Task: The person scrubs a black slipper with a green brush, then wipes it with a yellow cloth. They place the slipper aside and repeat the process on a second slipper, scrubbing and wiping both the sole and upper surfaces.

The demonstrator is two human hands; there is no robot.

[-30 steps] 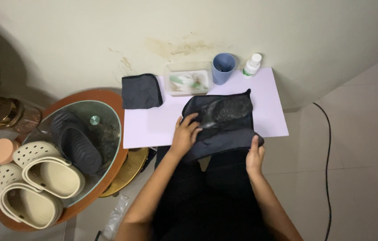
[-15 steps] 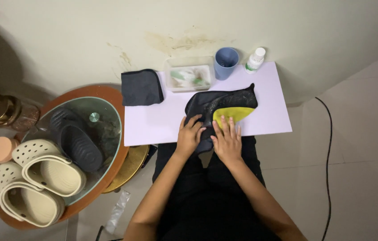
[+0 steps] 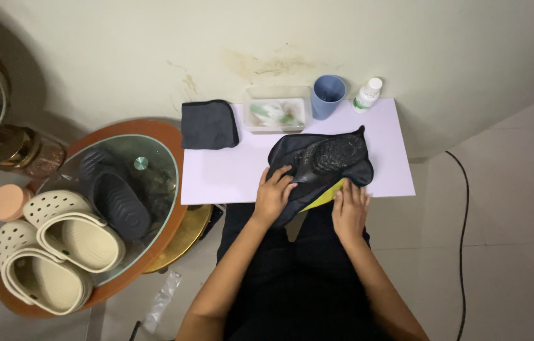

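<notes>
**Two hands on a dark cloth at a small white bench**

A pale cream wall, stained near the middle, backs a small white bench seen from above. The floor is light tile, with a black cable trailing down the right side.

The person sits at the near edge of the bench, both bare forearms reaching forward from a dark lap. The left hand lies on the near left part of a dark cloth, fingers curled and pressing down into the fabric, wrist bent slightly. The right hand rests at the cloth's near right edge, fingers extended and close together, flat against it. Whether it pinches the fabric cannot be told. A yellow-green strip shows from under the cloth between the two hands.

The dark cloth sits on the right half of the bench, bunched, with one corner pointing toward the wall and its near edge hanging over the bench toward the lap.

Along the back of the bench stand a folded dark grey cloth, a clear plastic tray, a blue cup and a small white bottle.

To the left, a round glass-topped table carries a pair of black sandals and cream clogs.
</notes>
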